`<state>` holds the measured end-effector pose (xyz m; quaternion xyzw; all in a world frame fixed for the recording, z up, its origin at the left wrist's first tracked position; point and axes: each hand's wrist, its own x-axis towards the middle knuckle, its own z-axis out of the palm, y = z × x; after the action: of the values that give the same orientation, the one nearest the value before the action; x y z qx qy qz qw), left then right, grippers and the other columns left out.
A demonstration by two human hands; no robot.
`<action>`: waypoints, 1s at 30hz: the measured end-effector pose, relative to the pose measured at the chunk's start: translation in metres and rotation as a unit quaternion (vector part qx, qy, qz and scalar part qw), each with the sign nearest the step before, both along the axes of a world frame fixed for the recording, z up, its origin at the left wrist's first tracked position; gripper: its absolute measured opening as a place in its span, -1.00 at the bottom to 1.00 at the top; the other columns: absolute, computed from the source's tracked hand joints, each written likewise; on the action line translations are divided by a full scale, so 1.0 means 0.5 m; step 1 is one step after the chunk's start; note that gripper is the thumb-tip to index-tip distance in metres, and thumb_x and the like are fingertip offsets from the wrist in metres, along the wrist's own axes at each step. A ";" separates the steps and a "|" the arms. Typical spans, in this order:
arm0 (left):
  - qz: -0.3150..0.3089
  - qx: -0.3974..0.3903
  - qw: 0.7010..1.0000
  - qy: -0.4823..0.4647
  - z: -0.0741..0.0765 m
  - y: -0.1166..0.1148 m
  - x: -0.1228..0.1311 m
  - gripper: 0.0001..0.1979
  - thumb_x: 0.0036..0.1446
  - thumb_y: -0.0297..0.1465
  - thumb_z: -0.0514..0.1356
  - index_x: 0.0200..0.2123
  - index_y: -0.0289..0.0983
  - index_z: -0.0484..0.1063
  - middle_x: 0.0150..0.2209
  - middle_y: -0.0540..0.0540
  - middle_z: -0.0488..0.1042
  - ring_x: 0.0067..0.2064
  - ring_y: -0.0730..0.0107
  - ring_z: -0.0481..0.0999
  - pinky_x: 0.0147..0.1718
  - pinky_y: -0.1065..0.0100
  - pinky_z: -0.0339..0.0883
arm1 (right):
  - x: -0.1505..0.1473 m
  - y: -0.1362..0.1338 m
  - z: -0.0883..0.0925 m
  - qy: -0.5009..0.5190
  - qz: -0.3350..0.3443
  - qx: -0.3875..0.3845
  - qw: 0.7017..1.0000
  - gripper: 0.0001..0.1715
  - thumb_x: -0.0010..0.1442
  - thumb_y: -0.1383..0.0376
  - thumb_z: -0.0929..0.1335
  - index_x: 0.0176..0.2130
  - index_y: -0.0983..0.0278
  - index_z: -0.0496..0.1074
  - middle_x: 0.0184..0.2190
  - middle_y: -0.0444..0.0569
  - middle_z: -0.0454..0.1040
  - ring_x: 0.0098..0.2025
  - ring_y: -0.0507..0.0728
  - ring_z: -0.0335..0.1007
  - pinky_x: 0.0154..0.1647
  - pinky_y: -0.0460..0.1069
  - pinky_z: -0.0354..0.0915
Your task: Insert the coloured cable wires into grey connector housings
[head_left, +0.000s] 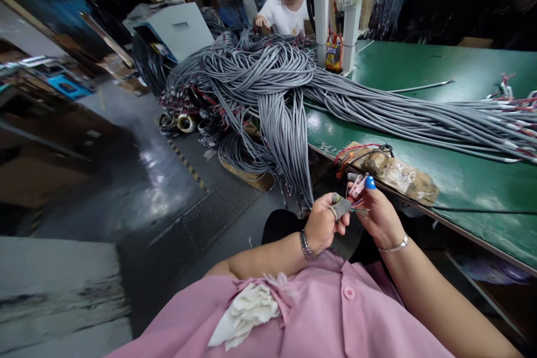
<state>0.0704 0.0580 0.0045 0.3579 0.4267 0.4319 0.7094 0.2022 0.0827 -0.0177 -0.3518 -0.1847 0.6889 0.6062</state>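
Note:
My left hand (pixel 324 222) is closed, with grey wrapping on its thumb and finger. From its fingertips stick out several thin coloured wires (pixel 359 210), red, blue and green among them. Close beside it, my right hand (pixel 381 217) has a blue cover on the thumb. It pinches a small pink-and-white piece (pixel 357 186) just above the wires; what kind of piece it is I cannot make out. Both hands are held in front of my body at the bench's near edge, below a long, tape-wrapped block (pixel 390 173).
A large heap of grey cables (pixel 255 67) lies over the green bench (pixel 474 201) and hangs off its left end. Cable ends with red wires (pixel 518 103) lie at the right. A white post (pixel 321 5) stands on the bench. A co-worker (pixel 289 11) is behind the heap.

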 end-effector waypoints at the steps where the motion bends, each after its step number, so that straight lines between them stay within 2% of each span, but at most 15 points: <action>1: -0.004 0.001 1.000 0.003 -0.001 0.000 0.001 -0.65 -0.06 -0.16 0.30 -0.51 -0.29 0.27 -0.66 0.06 0.38 -0.75 0.63 0.21 -0.78 0.53 -0.10 | 0.000 0.000 -0.001 0.001 0.001 -0.002 1.000 -0.56 0.02 -0.03 0.47 -0.29 0.27 0.55 -0.39 -0.04 0.56 -0.46 0.05 0.38 -0.41 -0.04 0.32; 4: -0.010 0.000 1.000 0.007 -0.003 -0.001 0.000 -0.65 -0.07 -0.16 0.30 -0.53 -0.28 0.26 -0.67 0.05 0.37 -0.75 0.63 0.22 -0.78 0.52 -0.12 | -0.001 -0.003 -0.001 -0.001 0.008 -0.013 1.000 -0.55 0.03 -0.04 0.46 -0.25 0.25 0.54 -0.37 -0.04 0.56 -0.47 0.05 0.38 -0.43 -0.04 0.33; 11: 0.000 -0.004 1.000 -0.017 0.002 -0.008 -0.010 -0.68 -0.06 -0.20 0.30 -0.51 -0.28 0.26 -0.67 0.05 0.38 -0.76 0.62 0.21 -0.79 0.52 -0.11 | 0.000 -0.011 0.022 0.023 0.048 0.021 0.998 -0.41 0.09 -0.22 0.31 -0.37 0.24 0.49 -0.39 -0.03 0.51 -0.47 0.04 0.35 -0.48 -0.06 0.32; 17: -0.005 0.013 1.000 -0.026 -0.004 -0.026 -0.022 -0.73 -0.01 -0.26 0.28 -0.49 -0.29 0.29 -0.66 0.05 0.40 -0.75 0.61 0.24 -0.78 0.52 -0.11 | 0.004 -0.010 0.024 -0.026 0.045 0.024 0.998 -0.62 0.14 -0.01 0.39 -0.36 0.26 0.49 -0.49 -0.10 0.45 -0.51 0.01 0.29 -0.50 -0.09 0.29; 23: 0.036 0.018 0.998 -0.040 -0.004 -0.013 -0.020 -0.75 0.02 -0.26 0.26 -0.49 -0.29 0.29 -0.64 0.05 0.40 -0.73 0.62 0.26 -0.78 0.54 -0.08 | -0.001 -0.009 0.014 -0.029 0.023 0.022 0.999 -0.60 0.11 -0.02 0.41 -0.33 0.27 0.52 -0.43 -0.07 0.51 -0.46 0.03 0.35 -0.47 -0.09 0.30; 30: 0.025 0.010 0.999 -0.031 -0.009 -0.007 -0.004 -0.75 0.03 -0.26 0.24 -0.47 -0.29 0.29 -0.63 0.05 0.40 -0.73 0.61 0.27 -0.77 0.55 -0.09 | -0.001 -0.005 0.014 0.009 0.004 0.003 1.000 -0.64 0.04 0.05 0.48 -0.30 0.29 0.55 -0.38 -0.03 0.57 -0.44 0.03 0.38 -0.39 -0.07 0.32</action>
<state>0.0682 0.0543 -0.0001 0.3402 0.4095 0.4647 0.7076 0.2017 0.0800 -0.0106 -0.3428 -0.1823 0.6943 0.6060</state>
